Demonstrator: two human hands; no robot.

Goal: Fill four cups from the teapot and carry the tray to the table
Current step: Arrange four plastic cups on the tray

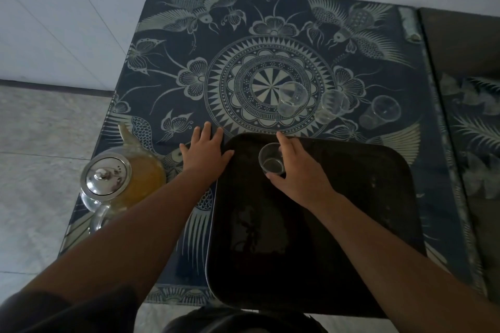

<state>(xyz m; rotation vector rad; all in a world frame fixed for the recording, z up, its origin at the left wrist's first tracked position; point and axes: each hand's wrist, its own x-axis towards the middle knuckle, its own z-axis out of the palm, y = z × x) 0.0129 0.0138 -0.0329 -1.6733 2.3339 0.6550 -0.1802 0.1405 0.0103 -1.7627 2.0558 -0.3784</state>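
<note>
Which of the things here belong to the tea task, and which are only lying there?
For the job: teapot, tray, cup in the right hand, three cups beyond the tray.
Only there: patterned cloth, dark surface on the right.

You seem to be in a home, at a sitting or dining corner. The table [243, 21] before you wears a dark blue cloth printed with pale birds, flowers and a medallion. Grey stone-patterned floor tiles [40, 130] lie at 9 o'clock and a white tiled wall [67, 8] at 11. A clear glass teapot with a steel lid [121, 178] sits at 8 o'clock and small clear cups [292, 98] at 1.
</note>
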